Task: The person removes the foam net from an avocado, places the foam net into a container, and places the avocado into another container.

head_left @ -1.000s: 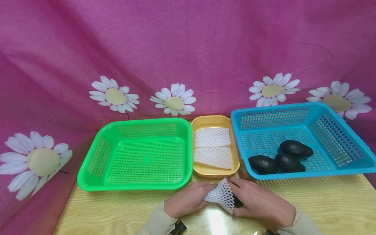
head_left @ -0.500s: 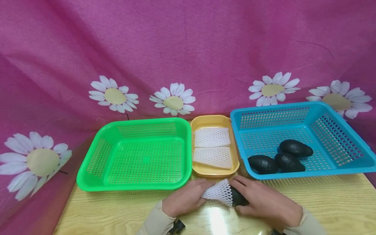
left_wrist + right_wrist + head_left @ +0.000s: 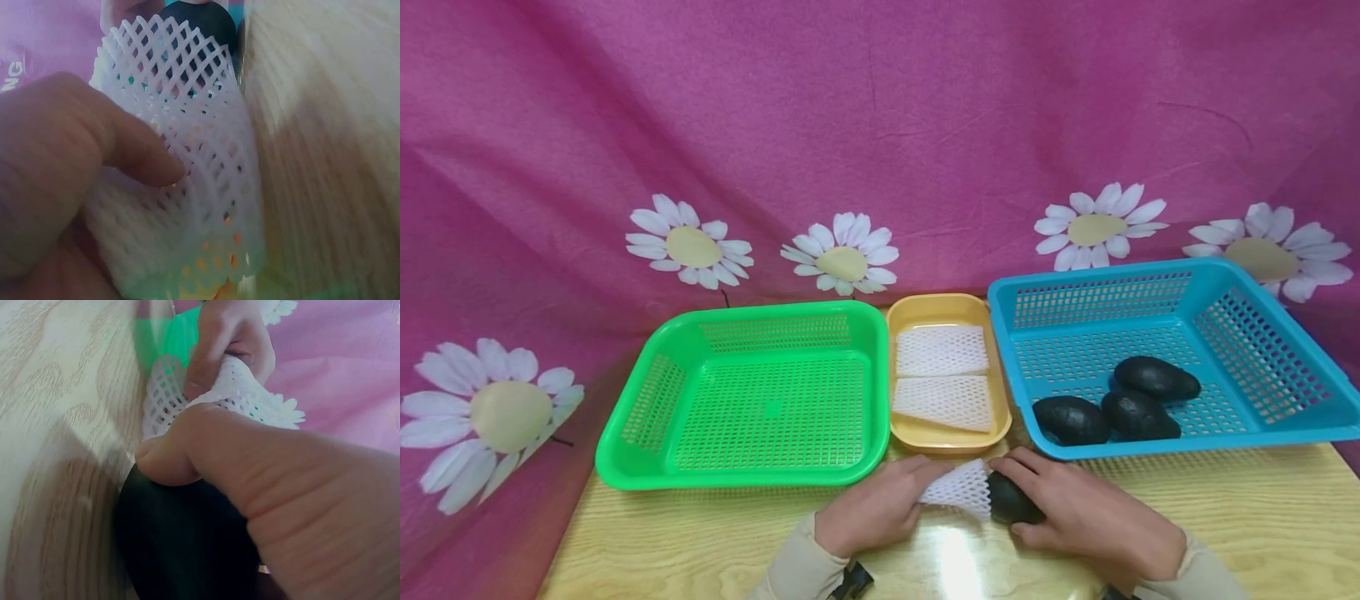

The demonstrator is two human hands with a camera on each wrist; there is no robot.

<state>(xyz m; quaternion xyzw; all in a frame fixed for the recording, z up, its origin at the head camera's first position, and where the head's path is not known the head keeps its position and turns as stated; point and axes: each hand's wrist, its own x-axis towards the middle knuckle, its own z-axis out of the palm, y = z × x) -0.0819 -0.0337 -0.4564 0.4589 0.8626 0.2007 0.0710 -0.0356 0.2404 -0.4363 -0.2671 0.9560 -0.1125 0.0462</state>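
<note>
My left hand [image 3: 872, 508] pinches a white foam net sleeve [image 3: 964, 488] near the table's front. In the left wrist view the thumb lies over the sleeve [image 3: 200, 156], and its lattice mouth faces a dark avocado [image 3: 209, 28]. My right hand [image 3: 1090, 515] grips that avocado [image 3: 1012, 498], fingers over its far side and thumb on the near side. Seen from the right wrist, the thumb lies at the sleeve's edge, and the avocado [image 3: 181, 537] shows dark below it. The avocado's left end sits right at the sleeve's opening.
A blue basket [image 3: 1195, 450] at the right holds three dark avocados [image 3: 1156, 379]. In the middle, a yellow tray [image 3: 943, 308] carries two flat foam net sleeves [image 3: 942, 350]. A green basket [image 3: 775, 408] stands at the left. Behind hangs a pink flowered cloth [image 3: 880, 125].
My right hand has moved a little to the right with the avocado, and more of the avocado shows outside the sleeve. The left hand has stayed nearly in place, still pinching the sleeve.
</note>
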